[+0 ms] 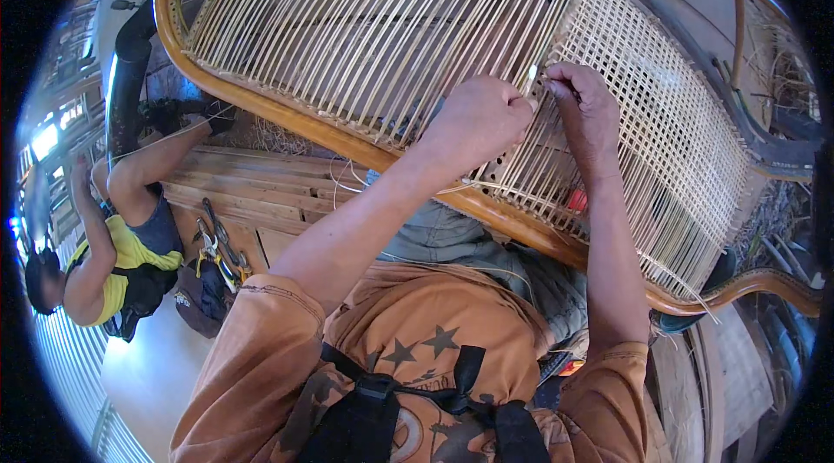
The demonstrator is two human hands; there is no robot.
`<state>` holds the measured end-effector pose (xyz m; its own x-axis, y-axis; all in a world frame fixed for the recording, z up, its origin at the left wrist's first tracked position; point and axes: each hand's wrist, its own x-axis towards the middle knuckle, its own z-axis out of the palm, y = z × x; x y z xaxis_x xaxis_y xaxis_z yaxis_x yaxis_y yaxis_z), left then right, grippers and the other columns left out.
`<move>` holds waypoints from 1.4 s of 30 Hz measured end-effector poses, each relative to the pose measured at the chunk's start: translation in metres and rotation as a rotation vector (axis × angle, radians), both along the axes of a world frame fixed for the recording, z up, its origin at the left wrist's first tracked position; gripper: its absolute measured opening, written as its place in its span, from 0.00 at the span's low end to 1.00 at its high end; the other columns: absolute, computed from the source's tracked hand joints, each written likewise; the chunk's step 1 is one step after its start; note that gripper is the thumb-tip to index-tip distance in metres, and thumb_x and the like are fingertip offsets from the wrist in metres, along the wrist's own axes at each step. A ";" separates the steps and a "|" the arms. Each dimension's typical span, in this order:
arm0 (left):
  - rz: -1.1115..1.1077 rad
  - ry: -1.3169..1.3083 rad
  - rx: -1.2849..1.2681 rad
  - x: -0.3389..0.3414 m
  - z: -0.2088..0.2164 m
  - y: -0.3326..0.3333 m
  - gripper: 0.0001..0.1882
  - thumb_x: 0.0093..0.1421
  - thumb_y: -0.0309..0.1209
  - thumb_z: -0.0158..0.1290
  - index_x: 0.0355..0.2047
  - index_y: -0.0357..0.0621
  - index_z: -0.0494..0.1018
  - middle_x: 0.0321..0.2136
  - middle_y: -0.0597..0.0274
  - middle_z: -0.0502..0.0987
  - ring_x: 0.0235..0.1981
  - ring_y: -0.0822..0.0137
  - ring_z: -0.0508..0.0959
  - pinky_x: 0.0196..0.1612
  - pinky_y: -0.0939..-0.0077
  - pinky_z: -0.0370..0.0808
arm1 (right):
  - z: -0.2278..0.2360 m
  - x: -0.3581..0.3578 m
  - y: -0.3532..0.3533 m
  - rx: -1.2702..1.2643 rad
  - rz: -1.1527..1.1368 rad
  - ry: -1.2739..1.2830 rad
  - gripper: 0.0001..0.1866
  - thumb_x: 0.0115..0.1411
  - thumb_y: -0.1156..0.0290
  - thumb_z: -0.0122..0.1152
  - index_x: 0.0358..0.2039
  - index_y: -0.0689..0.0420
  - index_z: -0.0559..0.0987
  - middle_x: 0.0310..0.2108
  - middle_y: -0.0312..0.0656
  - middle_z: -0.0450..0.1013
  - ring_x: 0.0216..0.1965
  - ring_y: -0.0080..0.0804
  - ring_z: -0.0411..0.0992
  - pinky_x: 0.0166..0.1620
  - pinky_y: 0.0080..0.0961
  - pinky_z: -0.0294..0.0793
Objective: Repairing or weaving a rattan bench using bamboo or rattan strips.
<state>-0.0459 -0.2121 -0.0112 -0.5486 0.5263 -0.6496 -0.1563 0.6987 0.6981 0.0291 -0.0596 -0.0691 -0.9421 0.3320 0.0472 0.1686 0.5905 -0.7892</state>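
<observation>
A curved wooden frame (339, 143) strung with pale cane strands (347, 55) lies across my lap. Toward its right side the cane is woven into a tight open-hole mesh (660, 72). My left hand (482, 120) is closed over the strands at the mesh's left edge; its fingertips are tucked in, hiding what they grip. Just to the right, my right hand (588, 107) pinches thumb and forefinger together at a thin cane strand. A short pale piece shows between the two hands. Loose cane ends hang by the frame's near rail, below my left wrist.
At the left sits another person (113, 263) in a yellow top and dark shorts. Pliers (210, 254) and other hand tools lie beside a dark cap (200, 298), near stacked wooden boards (252, 181). Another curved wooden piece (738, 3) stands at the upper right.
</observation>
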 end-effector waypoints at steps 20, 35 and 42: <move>-0.001 0.027 0.033 0.003 -0.010 -0.001 0.17 0.56 0.39 0.54 0.30 0.33 0.77 0.19 0.60 0.75 0.19 0.73 0.74 0.24 0.75 0.73 | 0.016 -0.007 -0.006 -0.098 -0.136 -0.233 0.21 0.52 0.77 0.63 0.47 0.54 0.69 0.33 0.38 0.77 0.35 0.31 0.75 0.41 0.26 0.72; -0.024 0.243 -0.025 0.010 0.016 -0.011 0.16 0.55 0.39 0.55 0.31 0.36 0.77 0.16 0.56 0.74 0.18 0.68 0.71 0.25 0.70 0.69 | 0.011 -0.007 -0.007 -0.088 -0.169 -0.215 0.16 0.54 0.73 0.60 0.44 0.54 0.71 0.33 0.41 0.76 0.35 0.37 0.75 0.40 0.29 0.73; 0.147 0.153 0.079 0.017 0.033 -0.037 0.13 0.56 0.35 0.56 0.32 0.34 0.76 0.14 0.66 0.70 0.18 0.79 0.65 0.21 0.78 0.65 | 0.003 -0.001 -0.004 0.166 -0.033 -0.097 0.08 0.55 0.72 0.60 0.36 0.52 0.78 0.33 0.41 0.74 0.37 0.39 0.73 0.41 0.32 0.73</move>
